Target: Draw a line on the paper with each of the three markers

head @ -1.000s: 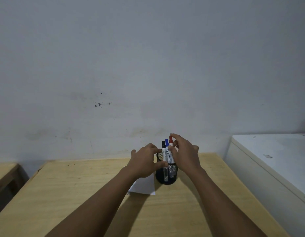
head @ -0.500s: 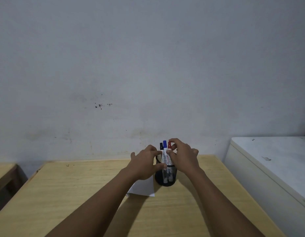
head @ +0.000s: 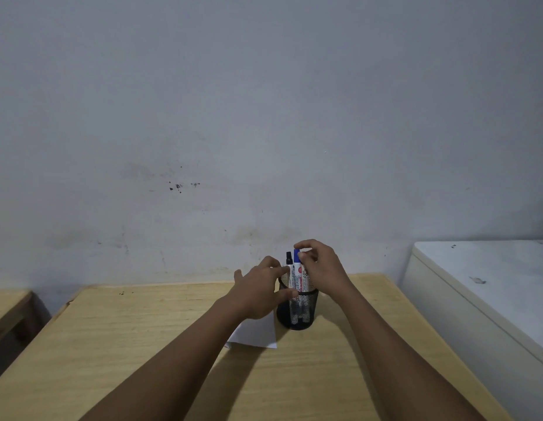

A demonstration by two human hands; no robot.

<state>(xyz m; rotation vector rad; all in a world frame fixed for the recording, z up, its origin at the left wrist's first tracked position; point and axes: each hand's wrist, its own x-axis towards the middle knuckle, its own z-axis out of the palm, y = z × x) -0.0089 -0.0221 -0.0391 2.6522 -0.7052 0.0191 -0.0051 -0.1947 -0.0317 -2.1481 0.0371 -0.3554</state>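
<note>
A second wooden bench is showing at the far left edge, apart from the main bench, which is carrying everything else. The paper is lying flat on that bench, mostly hidden under the left wrist, with its right edge just beside the cup. The left hand is reaching in over the paper and curling around the left side of the black mesh cup, thumb and fingers touching the rim and wall, so it is gripping the cup. Three markers are standing upright in the cup, close together. The black marker is standing leftmost, its cap clear above the left fingers. The blue marker is standing next to it in the middle. The red marker is standing rightmost, its cap hidden behind the right fingers, only part of its white barrel showing. The right hand is coming from the right with fingertips pinched around the marker tops; it is closing on the red marker, touching the blue cap as well. A white cabinet is standing at the right, beside the bench.
</note>
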